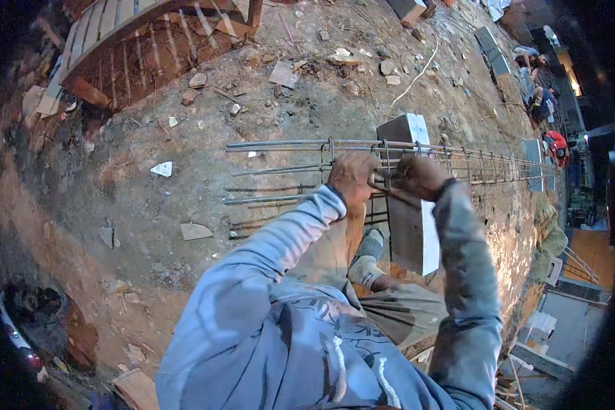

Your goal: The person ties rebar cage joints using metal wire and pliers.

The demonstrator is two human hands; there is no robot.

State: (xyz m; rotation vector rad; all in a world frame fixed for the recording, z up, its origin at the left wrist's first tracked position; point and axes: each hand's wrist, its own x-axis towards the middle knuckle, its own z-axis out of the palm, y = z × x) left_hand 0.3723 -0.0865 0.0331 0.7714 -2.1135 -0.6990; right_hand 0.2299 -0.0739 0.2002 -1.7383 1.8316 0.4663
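A long cage of steel bars (280,145) with square ties stretches from the middle toward the right. It rests across a pale block (413,239). My left hand (353,176) is closed at the cage near its free bar ends, beside one of the ties. Just to the right, my right hand (420,178) is closed over the bars above the block, slightly blurred. Whatever lies inside the fingers of either hand is too small or hidden to name. Both hands are close together, with a tie (387,154) between them.
A slatted wooden bench (89,41) stands at the upper left. Stones and a white shard (162,169) lie on the dirt ground. Another block (534,164) is under the cage's far end, near a person in red (557,143). More people crouch at the upper right.
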